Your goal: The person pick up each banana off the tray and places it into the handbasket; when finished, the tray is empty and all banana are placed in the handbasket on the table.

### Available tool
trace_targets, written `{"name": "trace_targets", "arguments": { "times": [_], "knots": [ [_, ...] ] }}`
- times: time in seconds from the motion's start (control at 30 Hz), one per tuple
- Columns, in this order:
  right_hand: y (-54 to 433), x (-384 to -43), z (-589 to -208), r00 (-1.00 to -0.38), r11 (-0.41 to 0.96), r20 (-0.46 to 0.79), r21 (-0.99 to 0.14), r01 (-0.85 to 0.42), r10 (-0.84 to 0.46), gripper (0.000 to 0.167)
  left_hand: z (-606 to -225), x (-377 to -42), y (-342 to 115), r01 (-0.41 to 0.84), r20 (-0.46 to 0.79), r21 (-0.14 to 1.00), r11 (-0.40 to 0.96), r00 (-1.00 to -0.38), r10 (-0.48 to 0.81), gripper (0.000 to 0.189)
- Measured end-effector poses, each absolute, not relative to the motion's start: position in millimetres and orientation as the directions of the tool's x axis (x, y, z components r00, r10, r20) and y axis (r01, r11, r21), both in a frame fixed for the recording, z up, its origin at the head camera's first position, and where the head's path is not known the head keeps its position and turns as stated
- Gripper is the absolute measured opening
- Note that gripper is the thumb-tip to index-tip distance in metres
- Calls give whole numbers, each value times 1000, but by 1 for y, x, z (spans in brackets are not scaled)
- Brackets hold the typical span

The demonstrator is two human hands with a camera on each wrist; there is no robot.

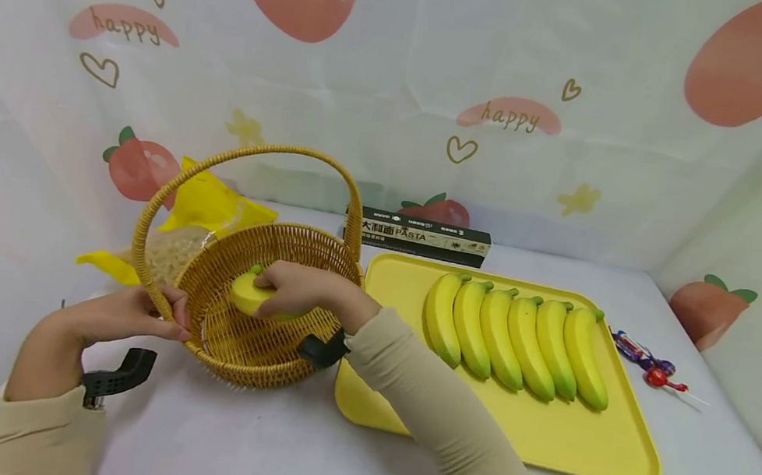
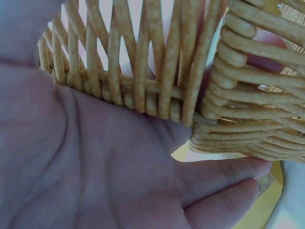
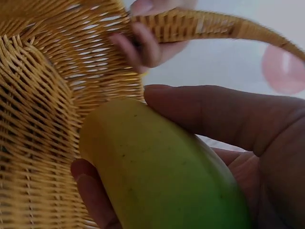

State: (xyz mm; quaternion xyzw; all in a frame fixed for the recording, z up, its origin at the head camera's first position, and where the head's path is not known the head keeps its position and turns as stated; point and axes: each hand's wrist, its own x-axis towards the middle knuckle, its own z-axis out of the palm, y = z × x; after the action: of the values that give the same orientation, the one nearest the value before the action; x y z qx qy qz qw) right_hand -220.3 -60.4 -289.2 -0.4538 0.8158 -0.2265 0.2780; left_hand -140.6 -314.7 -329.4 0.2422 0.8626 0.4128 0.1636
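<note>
A round wicker basket point(image 1: 238, 343) with a tall arched handle point(image 1: 257, 150) stands left of the middle, tipped toward the viewer. My left hand point(image 1: 125, 312) grips it where the handle meets the left rim; in the left wrist view the thumb side lies along the woven handle base point(image 2: 157, 90). Inside the basket's opening, my right hand point(image 1: 310, 292) holds a yellow banana point(image 1: 245, 294) with a greenish end. The right wrist view shows thumb and fingers wrapped around this banana point(image 3: 152, 162), with the basket wall point(image 3: 43, 143) close behind it.
A yellow tray point(image 1: 582, 452) on the right carries several bananas point(image 1: 517, 339) in a row. Behind stands a black pasta box point(image 1: 423, 238). A yellow bag of pasta point(image 1: 215, 207) lies behind the basket. Wrapped candies point(image 1: 643, 353) and a red lollipop point(image 1: 656, 377) lie beyond the tray's right edge.
</note>
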Motion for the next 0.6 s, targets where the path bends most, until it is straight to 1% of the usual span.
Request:
{"name": "trace_targets", "arguments": {
  "times": [0.1, 0.27, 0.33, 0.43, 0.5, 0.57, 0.6],
  "knots": [
    [-75, -225, -296, -441, 508, -277, -625, -592, -854, 18, -329, -141, -315, 291, -80, 784, 549, -828, 555, 8],
    [-94, -227, -305, -435, 516, -302, -660, -546, -848, 19, -328, -141, -315, 293, -80, 778, 556, -831, 550, 7],
    [-100, -227, -308, -452, 532, -314, -671, -516, -835, 16, -328, -141, -315, 287, -84, 778, 559, -834, 545, 7],
    [-108, -226, -313, -464, 559, -345, -676, -480, -816, 20, -327, -141, -314, 281, -88, 780, 559, -836, 542, 7],
    [-112, -225, -316, -452, 570, -378, -697, -435, -808, 23, -327, -140, -313, 277, -90, 781, 559, -837, 540, 7],
    [-115, -224, -319, -426, 581, -419, -716, -388, -802, 29, -327, -140, -313, 273, -91, 783, 559, -838, 538, 7],
    [-116, -223, -320, -418, 588, -437, -721, -367, -796, 29, -328, -140, -313, 271, -92, 784, 558, -838, 538, 7]
  ]
}}
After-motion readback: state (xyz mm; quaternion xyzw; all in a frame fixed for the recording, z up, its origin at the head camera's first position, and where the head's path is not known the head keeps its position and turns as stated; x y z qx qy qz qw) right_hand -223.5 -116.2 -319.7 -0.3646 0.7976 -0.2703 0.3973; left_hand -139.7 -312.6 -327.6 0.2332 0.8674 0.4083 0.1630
